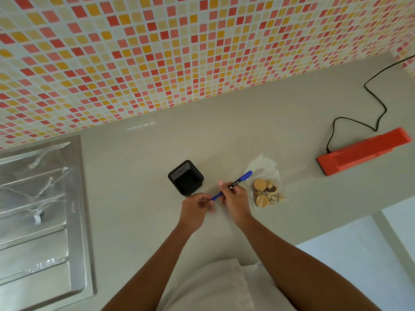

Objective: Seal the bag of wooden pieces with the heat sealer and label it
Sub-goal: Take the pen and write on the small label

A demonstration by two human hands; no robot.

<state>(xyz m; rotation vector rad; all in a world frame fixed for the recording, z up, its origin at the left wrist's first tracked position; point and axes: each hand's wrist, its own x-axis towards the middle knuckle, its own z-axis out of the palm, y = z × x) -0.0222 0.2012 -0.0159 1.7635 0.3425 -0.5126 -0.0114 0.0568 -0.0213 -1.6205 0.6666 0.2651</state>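
A clear plastic bag (266,173) holding round wooden pieces (267,194) lies flat on the grey counter, just right of my hands. My right hand (234,198) grips the barrel of a blue marker (241,178), whose far end points up and right over the bag's edge. My left hand (198,204) pinches the marker's near end, which looks like the cap. The orange heat sealer (363,152) rests shut at the right of the counter, well apart from the bag.
A black mesh pen holder (186,177) stands just left of the marker. The sealer's black cord (379,102) snakes up the counter to the right. A steel sink drainboard (40,212) with clear bags on it fills the left. The counter's front edge (336,227) drops off at the right.
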